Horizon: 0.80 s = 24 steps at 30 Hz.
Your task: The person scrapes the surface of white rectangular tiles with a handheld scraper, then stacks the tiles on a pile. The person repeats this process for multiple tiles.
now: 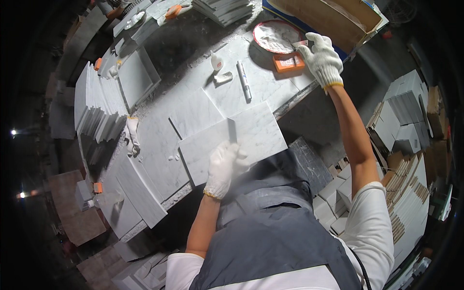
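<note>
A white-grey veined marble tile [261,133] lies across other slabs at the near edge of the workbench. My left hand [223,166], in a white knit glove, is closed over this tile, slightly blurred. From its fingers a flat grey scraper blade [232,129] sticks up. My right hand [324,58], gloved too, is raised at the far right beside a red-rimmed bowl [275,36] of white paste. Its fingers pinch a small flat pale piece [300,43] at the bowl's rim; its kind is unclear. Just below sits an orange block [288,62].
A white marker [244,81], a small white bottle [217,62] and a crumpled white scrap [223,78] lie on the slabs. Stacked tiles [99,104] stand at the left, with a clear bottle [108,199] nearer. A cardboard box [333,19] rises behind my right hand.
</note>
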Motion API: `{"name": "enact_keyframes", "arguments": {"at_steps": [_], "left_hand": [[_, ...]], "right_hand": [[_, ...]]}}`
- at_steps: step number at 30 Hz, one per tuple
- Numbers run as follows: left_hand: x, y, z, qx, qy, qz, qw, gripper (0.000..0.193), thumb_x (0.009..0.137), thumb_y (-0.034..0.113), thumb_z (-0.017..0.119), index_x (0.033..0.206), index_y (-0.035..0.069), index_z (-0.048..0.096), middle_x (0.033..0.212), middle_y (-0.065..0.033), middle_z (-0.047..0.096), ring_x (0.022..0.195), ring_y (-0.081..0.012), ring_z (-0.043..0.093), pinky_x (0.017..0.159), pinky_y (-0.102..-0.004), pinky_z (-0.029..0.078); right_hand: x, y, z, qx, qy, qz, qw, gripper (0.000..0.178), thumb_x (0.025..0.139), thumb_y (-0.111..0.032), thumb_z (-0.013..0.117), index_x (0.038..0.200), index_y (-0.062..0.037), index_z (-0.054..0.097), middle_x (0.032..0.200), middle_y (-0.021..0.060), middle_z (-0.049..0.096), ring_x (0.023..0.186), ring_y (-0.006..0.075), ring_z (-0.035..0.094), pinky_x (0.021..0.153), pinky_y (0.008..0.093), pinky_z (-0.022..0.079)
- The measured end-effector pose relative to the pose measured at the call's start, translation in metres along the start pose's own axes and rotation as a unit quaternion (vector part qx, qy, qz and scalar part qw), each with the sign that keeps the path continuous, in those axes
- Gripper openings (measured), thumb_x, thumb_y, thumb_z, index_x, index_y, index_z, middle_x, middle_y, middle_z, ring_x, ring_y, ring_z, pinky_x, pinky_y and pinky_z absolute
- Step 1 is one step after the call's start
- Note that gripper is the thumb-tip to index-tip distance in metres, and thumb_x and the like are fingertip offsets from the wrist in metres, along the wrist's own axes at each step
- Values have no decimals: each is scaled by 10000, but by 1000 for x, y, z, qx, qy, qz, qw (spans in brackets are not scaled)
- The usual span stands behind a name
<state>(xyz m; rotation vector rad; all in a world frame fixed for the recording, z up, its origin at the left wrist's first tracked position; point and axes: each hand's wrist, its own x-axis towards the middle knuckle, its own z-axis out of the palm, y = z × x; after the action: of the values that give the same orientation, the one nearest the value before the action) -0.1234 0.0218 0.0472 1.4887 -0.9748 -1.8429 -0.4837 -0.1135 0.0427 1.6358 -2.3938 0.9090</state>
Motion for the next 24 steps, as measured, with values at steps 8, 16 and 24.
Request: {"name": "enact_keyframes", "arguments": {"at_steps": [8,16,24], "left_hand": [[1,1,-10,53,-1,-51,997,379,971,175,599,1274,-53,588,945,-106,682,649,-146,669,572,-287,545],[22,6,-10,138,14,-62,988,391,961,206,630,1227,-77,589,858,-95,674,578,-125,637,521,-275,516],[23,11,-14,147,29,-58,987,360,950,238,657,1144,-65,646,821,-77,685,560,-103,607,508,-252,490]], "right_hand": [[44,16,2,-16,-100,-14,995,297,971,-284,636,1202,-121,728,1090,107,753,1017,327,703,897,416,555],[-155,-63,-14,488,-256,223,804,282,921,-105,739,1194,-32,745,839,20,702,672,62,631,576,213,525],[-203,-106,8,328,-276,-13,904,365,952,-173,701,1313,-126,691,1064,138,758,931,253,741,814,325,567]]}}
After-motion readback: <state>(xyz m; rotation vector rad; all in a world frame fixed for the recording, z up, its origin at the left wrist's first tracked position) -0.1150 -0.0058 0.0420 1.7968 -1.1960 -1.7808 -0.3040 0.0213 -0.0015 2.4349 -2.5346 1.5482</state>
